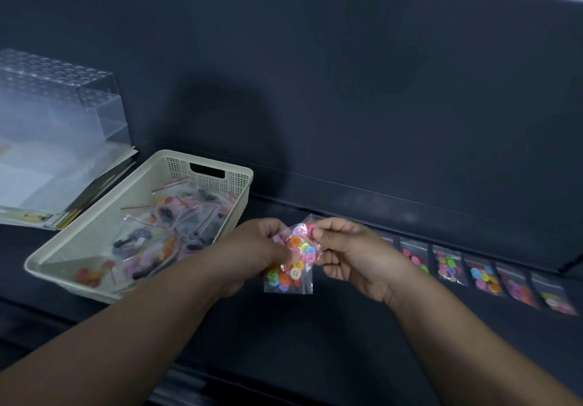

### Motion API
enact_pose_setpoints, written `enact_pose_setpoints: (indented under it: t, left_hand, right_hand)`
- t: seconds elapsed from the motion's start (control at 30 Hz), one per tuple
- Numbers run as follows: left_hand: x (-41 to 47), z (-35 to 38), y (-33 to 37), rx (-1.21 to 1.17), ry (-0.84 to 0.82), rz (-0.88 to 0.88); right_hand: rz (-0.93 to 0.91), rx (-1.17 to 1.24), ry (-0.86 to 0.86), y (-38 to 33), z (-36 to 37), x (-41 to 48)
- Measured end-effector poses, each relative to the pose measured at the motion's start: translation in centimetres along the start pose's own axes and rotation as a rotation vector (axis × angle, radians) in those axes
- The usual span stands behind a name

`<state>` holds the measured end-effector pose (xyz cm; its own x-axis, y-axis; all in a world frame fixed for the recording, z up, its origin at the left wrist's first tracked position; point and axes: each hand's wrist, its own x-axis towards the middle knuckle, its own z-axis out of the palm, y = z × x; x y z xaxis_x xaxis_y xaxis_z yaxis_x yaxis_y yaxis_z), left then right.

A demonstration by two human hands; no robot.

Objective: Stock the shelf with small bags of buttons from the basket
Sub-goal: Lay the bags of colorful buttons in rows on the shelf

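So the basket (94, 282) sits on the shelf (347, 336) toward the left, with a heap of button bags (164, 235) lying in it. Behind it and further left there's a stack of papers (63, 197), and a box (60, 106) sits on top of that. Over on the right, a row of bags (482, 274) lies side by side on the shelf, running off to the right along the foot of the back panel (347, 90). Between basket and row, nearer me, the left hand (252, 254) and right hand (347, 254) both grip the held bags (296, 257) above the shelf, the left hand just by the basket's near right corner.
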<state>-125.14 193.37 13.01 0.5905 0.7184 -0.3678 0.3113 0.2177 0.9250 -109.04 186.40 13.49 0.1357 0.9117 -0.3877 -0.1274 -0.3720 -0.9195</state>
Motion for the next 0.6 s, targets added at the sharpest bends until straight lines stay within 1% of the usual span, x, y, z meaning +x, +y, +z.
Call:
enact_pose_setpoints:
  t: [0.1, 0.27, 0.4, 0.5, 0.6]
  left_hand:
    - [0.1, 0.2, 0.0, 0.082, -0.039, -0.023]
    - [0.1, 0.6, -0.1, 0.097, -0.041, -0.042]
    - [0.2, 0.6, -0.5, 0.089, 0.013, -0.064]
    - [0.5, 0.5, -1.0, 0.043, 0.087, -0.084]
    - [0.7, 0.4, -1.2, 0.004, 0.142, -0.099]
  right_hand:
    - [0.002, -0.050, -0.010, 0.2, -0.5, -0.1]
    - [0.006, -0.043, 0.111, 1.1, -1.1, -0.1]
    - [0.055, -0.041, 0.150, 1.6, -1.8, -0.4]
    - [0.111, -0.095, 0.230, 2.3, -2.3, -0.3]
    - [0.182, -0.042, 0.307, 3.1, -2.3, -0.4]
